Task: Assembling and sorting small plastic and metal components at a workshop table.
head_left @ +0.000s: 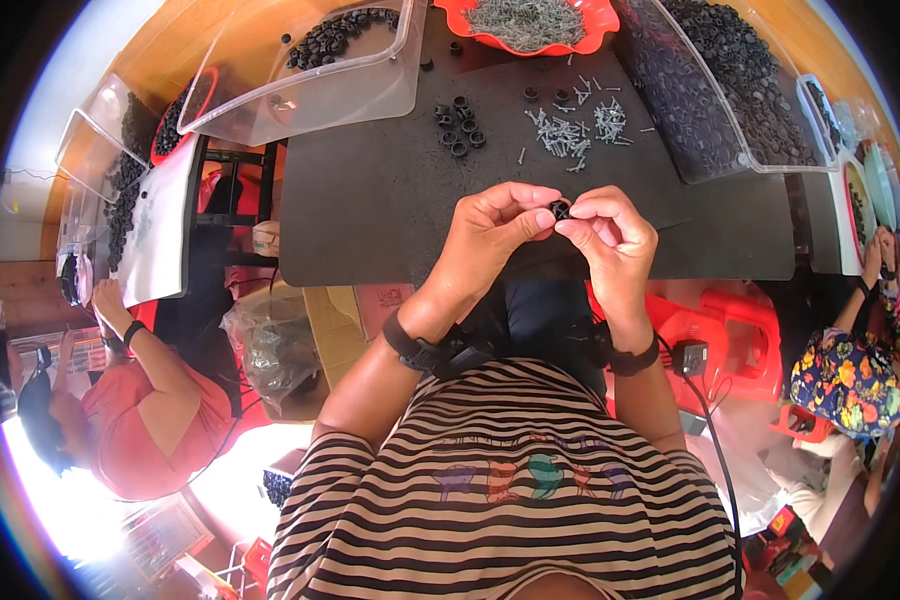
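A small round black plastic part (pixel 560 210) is pinched in front of me, above the near half of the dark table mat (pixel 360 190). The thumb and forefinger of my left hand (pixel 485 230) close on its left side. From the other side, my right hand (pixel 615 235) grips it with thumb and fingertips. Whether a screw sits inside the part is too small to tell. Beyond my hands, several black cup-like parts (pixel 460 128) stand in a cluster, and loose silver screws (pixel 562 133) lie in heaps to their right.
A red scalloped bowl (pixel 600 22) of screws stands at the far edge. Clear plastic bins (pixel 390 95) with black parts flank it, the right bin (pixel 735 160) fuller. Co-workers sit at either side, one in a red shirt (pixel 155 430). Red stools (pixel 745 340) stand at right.
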